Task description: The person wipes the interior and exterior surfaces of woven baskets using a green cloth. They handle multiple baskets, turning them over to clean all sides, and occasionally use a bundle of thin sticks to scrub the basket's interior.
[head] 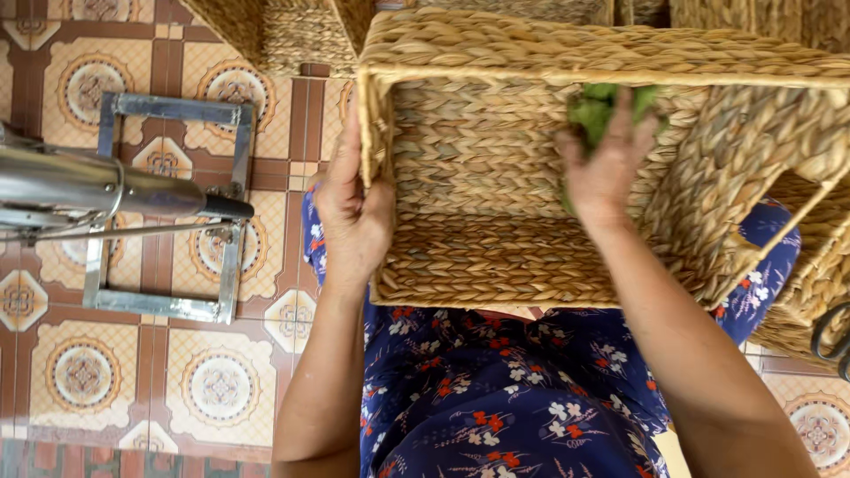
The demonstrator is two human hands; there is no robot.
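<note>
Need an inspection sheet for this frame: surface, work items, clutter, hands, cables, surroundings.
Surface: patterned tile floor; the woven basket rests on the person's lap over a blue floral garment.
Work items: woven basket, opening toward the camera; green cloth inside it.
Clutter: more woven baskets behind and at the right edge.
Hands: left hand grips the basket's left rim; right hand is inside, pressed on the green cloth.
Cables: thin dark loop at the right edge, kind unclear.
Surroundings: metal frame on the floor with a shiny metal tube over it.
</note>
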